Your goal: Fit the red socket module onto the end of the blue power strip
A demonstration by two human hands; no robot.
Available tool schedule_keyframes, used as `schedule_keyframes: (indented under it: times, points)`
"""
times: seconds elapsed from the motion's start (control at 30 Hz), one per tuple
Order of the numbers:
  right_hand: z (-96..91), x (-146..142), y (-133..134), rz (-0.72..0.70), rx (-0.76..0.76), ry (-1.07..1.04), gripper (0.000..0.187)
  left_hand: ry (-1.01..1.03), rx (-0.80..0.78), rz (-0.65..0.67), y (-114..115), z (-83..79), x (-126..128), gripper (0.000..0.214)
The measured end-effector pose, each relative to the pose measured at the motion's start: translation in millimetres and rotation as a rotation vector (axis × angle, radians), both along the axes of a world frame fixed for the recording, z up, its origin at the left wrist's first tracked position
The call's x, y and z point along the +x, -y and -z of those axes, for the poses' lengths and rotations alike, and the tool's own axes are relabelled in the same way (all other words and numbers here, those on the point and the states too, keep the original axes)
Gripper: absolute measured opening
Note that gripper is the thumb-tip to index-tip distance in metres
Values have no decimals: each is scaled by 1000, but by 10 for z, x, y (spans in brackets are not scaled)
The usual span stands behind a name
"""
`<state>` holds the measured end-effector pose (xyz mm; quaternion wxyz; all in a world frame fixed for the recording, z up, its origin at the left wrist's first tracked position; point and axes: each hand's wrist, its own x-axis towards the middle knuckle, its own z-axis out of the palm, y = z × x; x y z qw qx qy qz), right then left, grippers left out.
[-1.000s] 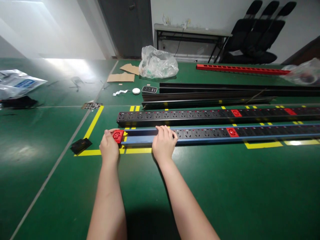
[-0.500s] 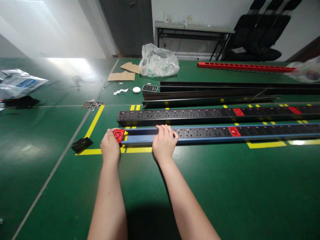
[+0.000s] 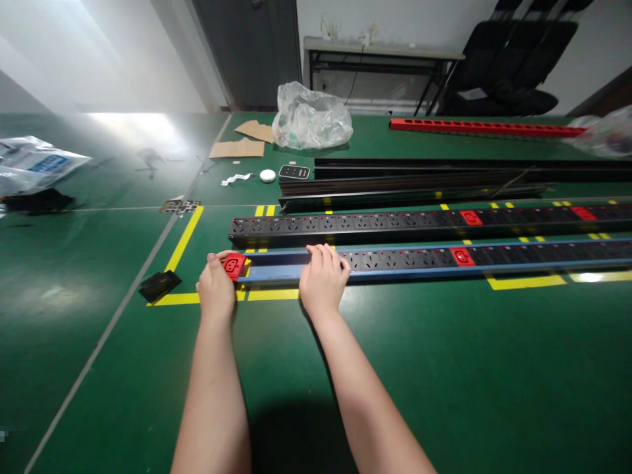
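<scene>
A long blue-cased power strip point(image 3: 419, 261) lies on the green surface and runs off to the right, with black sockets and a red module along it. My left hand point(image 3: 216, 288) is closed round a red socket module point(image 3: 232, 265) at the strip's left end. My right hand point(image 3: 323, 280) rests on the strip, fingers curled over its bare blue channel next to the first black sockets.
A second black power strip point(image 3: 395, 226) lies just behind, then black rails point(image 3: 419, 179) and a red rail point(image 3: 474, 127). A small black part point(image 3: 158, 285) sits left of my hands. A plastic bag point(image 3: 309, 118), cardboard, a remote and a white disc lie farther back.
</scene>
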<state>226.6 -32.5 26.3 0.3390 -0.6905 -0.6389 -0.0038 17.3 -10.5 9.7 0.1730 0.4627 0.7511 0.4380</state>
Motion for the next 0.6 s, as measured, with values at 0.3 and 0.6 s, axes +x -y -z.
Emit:
schedule_keyframes:
  times: [0.3, 0.6]
  points:
    - [17, 2, 1, 0, 29, -15, 33, -122, 59, -18, 46, 13, 90, 74]
    - [-8, -15, 0, 10, 4, -9, 34, -140, -118, 147, 38, -58, 94, 71]
